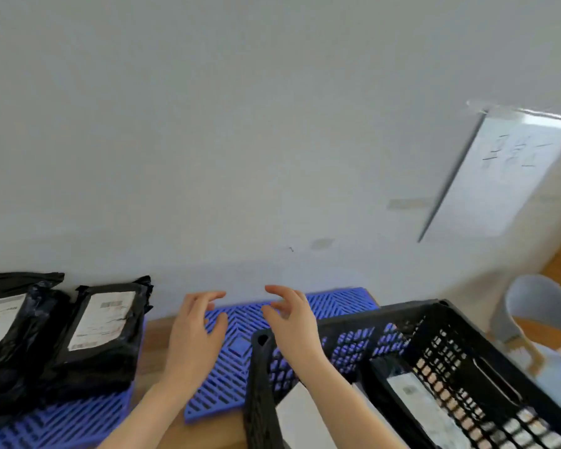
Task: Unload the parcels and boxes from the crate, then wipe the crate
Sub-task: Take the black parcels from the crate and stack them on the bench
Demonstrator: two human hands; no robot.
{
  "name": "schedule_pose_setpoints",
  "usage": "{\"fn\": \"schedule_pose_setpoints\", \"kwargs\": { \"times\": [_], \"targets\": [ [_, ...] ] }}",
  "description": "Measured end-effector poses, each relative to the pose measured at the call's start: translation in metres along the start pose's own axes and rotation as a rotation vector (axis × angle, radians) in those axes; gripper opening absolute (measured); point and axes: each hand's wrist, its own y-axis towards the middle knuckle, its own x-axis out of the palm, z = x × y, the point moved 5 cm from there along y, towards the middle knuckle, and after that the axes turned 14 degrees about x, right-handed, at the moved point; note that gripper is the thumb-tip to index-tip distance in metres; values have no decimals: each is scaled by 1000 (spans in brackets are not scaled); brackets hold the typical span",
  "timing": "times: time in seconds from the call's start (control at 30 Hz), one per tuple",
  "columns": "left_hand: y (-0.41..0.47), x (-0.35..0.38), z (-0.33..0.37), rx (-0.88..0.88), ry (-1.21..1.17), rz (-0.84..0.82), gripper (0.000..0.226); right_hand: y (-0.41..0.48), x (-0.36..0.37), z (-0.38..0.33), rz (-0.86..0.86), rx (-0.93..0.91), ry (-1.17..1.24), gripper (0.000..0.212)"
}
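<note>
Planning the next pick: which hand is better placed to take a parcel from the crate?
Probably the right hand: empty, its forearm crosses the crate holding a parcel; the left hand is outside it.

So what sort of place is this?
Probably a parcel sorting or storage room: black labelled parcels lie on blue plastic floor grids, and a black crate holds more.

Two black parcels [101, 335] lay at lower left, a third parcel [415, 403] sat in the one crate [408, 311] at lower right, two blue mats [237, 348] along the bottom, two hands [191, 332] at bottom centre, one chair [538, 306] at right.
</note>
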Motion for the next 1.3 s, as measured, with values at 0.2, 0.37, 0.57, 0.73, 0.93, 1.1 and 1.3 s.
{"fn": "schedule_pose_setpoints", "kwargs": {
  "times": [0.2, 0.37, 0.57, 0.73, 0.93, 1.1, 1.3],
  "targets": [
    [-43, 105, 104, 86, -99, -157, 37, -56, -148, 69, 189, 104, 19, 25],
    [-64, 189, 149, 27, -164, -351, 41, -72, -233, 119, 309, 213, 1, 29],
    [-78, 289, 154, -145, -151, -569, 57, -43, -284, 173, 299, 317, -98, 35],
    [-87, 360, 127, -253, 14, -758, 73, 6, -291, 226, 157, 426, -267, 46],
    [-106, 399, 105, -369, 190, -882, 88, 39, -274, 299, -63, 664, -421, 62],
    [-112, 404, 108, -334, 384, -898, 82, 44, -266, 330, -221, 820, -463, 71],
    [-117, 407, 114, -402, 352, -942, 77, 53, -270, 329, -327, 739, -480, 68]
  ]
}}
